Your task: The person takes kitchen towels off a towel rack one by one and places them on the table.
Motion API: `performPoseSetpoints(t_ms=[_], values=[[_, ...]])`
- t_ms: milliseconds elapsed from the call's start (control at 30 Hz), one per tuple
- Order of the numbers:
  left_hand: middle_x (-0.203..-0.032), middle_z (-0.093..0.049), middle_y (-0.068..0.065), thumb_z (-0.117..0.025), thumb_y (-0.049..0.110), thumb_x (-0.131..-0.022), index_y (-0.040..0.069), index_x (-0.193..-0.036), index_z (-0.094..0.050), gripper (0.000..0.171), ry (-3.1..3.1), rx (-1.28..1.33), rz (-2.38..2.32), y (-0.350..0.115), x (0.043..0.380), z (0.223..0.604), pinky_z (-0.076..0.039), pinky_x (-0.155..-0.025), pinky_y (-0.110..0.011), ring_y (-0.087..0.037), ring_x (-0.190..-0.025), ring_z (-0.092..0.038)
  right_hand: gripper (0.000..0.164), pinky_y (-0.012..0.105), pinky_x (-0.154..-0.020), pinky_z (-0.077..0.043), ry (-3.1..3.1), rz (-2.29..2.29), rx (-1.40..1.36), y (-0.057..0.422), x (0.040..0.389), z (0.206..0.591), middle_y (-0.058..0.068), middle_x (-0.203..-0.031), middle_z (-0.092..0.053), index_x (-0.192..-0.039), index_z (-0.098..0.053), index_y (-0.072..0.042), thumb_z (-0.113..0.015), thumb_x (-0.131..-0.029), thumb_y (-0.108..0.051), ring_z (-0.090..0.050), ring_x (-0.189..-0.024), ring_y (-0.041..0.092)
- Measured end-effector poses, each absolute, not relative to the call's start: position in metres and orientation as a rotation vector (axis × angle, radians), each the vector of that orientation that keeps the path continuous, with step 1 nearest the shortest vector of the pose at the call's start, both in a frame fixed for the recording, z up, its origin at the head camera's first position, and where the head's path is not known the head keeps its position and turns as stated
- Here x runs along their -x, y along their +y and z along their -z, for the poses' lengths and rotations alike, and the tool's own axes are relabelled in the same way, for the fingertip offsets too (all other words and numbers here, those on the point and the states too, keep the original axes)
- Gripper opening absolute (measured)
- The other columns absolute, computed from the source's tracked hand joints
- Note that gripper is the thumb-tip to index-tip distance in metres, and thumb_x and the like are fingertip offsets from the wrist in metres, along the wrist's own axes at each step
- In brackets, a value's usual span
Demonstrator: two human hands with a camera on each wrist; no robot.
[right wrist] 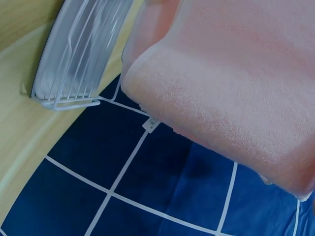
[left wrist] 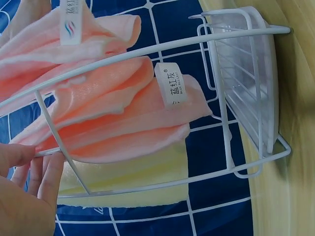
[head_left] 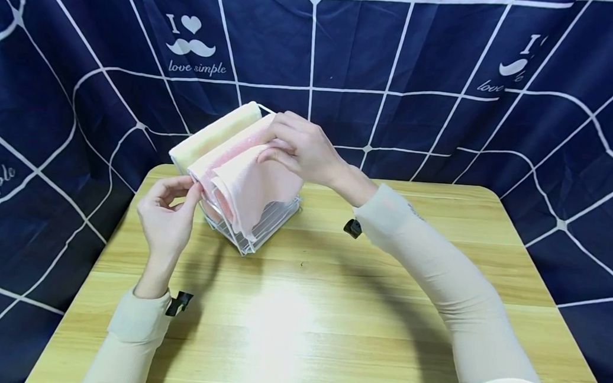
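A white wire towel rack [head_left: 246, 248] stands toward the back left of the table. Over its upper bars hang a pale yellow towel [head_left: 220, 132] and a pink towel [head_left: 235, 148]. A second pink towel [head_left: 256, 182] hangs in loose folds at the front. My right hand [head_left: 304, 147] pinches this front towel near its top right. At the rack's left side, my left hand [head_left: 168, 211] pinches the end of a white bar [left wrist: 48, 152] between thumb and fingers. White labels [left wrist: 171, 84] show on the pink towels in the left wrist view. The right wrist view does not clearly show my right fingers.
A shallow tray [left wrist: 246, 73] forms the rack's base on the wooden table [head_left: 362, 314]. A dark blue cloth with white lines [head_left: 348, 52] hangs behind the table and at both sides. Small black clips [head_left: 353, 228] sit at the wrists.
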State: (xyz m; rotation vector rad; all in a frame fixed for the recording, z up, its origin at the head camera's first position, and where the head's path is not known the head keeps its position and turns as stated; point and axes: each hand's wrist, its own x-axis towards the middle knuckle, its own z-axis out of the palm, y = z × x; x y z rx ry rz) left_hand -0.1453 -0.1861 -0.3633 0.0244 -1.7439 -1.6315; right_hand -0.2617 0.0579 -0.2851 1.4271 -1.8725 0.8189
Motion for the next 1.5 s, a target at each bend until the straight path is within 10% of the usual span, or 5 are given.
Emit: performPoseSetpoints(t_ms=[1500], values=[[-0.080,-0.072,0.023,-0.077,-0.004,-0.089,-0.009,-0.095,-0.074,0.009,-1.759,-0.007,1.609,-0.187,0.147,0.366,-0.054,-0.057,-0.006,0.007,-0.073,-0.069,0.059,0.015,-0.071,-0.039,-1.641,-1.124,-1.194,0.145,0.226,0.229,0.019,-0.074,-0.064,-0.080,-0.069,0.006,-0.074,-0.090,-0.052,-0.055,-0.081,0.000]])
